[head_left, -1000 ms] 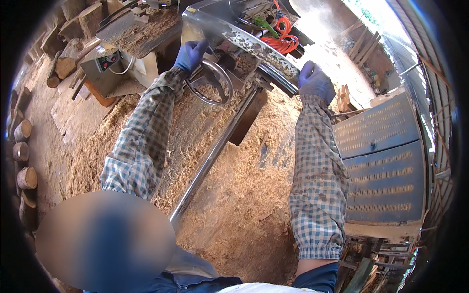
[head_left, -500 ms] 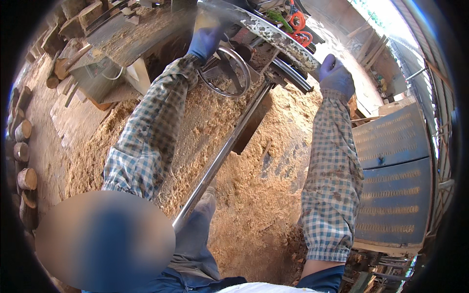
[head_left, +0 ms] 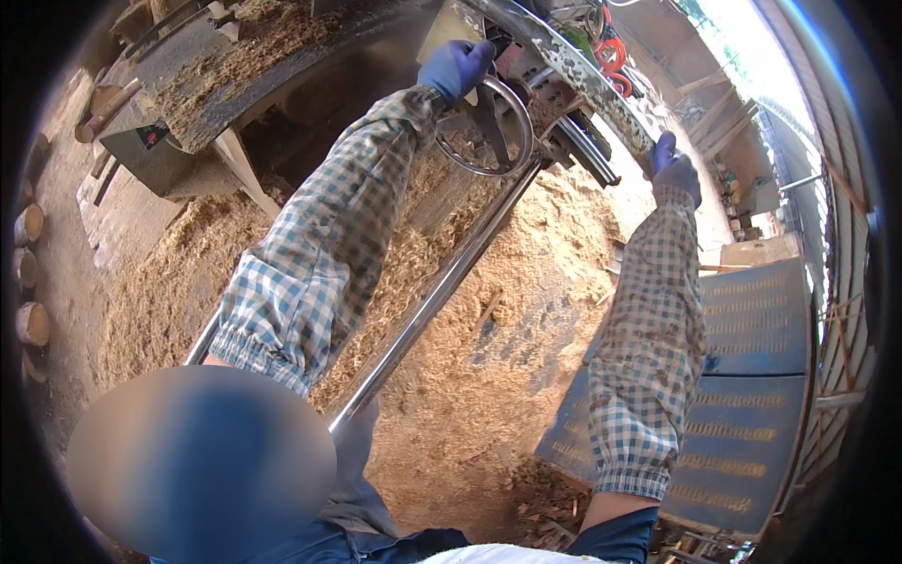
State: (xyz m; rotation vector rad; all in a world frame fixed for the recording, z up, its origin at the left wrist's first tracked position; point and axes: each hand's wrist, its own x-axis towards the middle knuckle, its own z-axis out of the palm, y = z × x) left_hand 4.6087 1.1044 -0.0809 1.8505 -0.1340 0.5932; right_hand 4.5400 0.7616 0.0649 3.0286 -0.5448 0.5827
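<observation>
My left hand (head_left: 457, 70), in a purple-blue glove, is closed at the upper left of a metal handwheel (head_left: 514, 162). Its fingers curl in at the wheel's rim, and the far side of the grip is hidden. Out to the right, my right hand (head_left: 675, 171), gloved the same way, is wrapped against the lower end of a long curved metal rim (head_left: 584, 80) with chipped pale paint, its thumb up. Checked sleeves cover both forearms. Under the wheel, a shiny metal rail (head_left: 442, 296) slants down toward my legs.
Sawdust (head_left: 451, 357) covers the ground. A sawdust-strewn machine bed (head_left: 211, 94) stands at upper left, cut logs (head_left: 30, 322) lie along the left, and a blue slotted metal panel (head_left: 742, 414) leans at right. An orange coiled cord (head_left: 611, 54) hangs beyond the rim.
The view has shifted, so the handwheel and rim appear farther right. My left hand has curled in closer at the wheel, its thumb now showing. My right hand stays at the rim's end.
</observation>
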